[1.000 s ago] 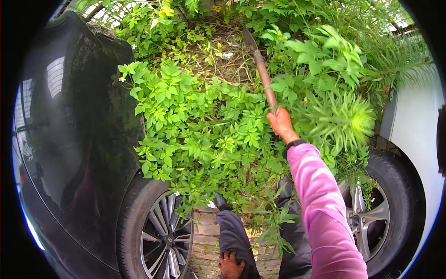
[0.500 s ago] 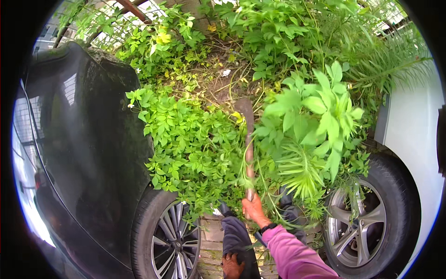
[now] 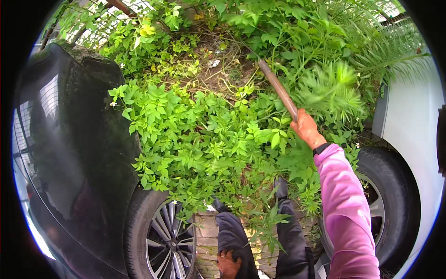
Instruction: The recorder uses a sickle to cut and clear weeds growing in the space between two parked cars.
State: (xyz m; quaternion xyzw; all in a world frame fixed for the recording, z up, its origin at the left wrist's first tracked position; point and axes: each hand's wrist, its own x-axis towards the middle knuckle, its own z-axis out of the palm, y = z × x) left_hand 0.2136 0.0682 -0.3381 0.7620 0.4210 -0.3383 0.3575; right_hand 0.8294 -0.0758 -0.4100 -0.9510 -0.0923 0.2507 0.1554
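Grip: right hand (image 3: 307,128) closed around the tool handle (image 3: 278,89), whose far end is by the soil patch's (image 3: 232,69) right edge; left hand (image 3: 228,266) spread on the leg (image 3: 233,235). Apparent step: chopping weeds (image 3: 206,153); the next stroke calls for low aim.

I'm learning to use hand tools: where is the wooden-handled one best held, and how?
Probably by the near end of its wooden handle, wrapped in a full fist and approached from the picture's lower right, as the right hand has it. The handle is slim and straight, slanting away toward the upper left.
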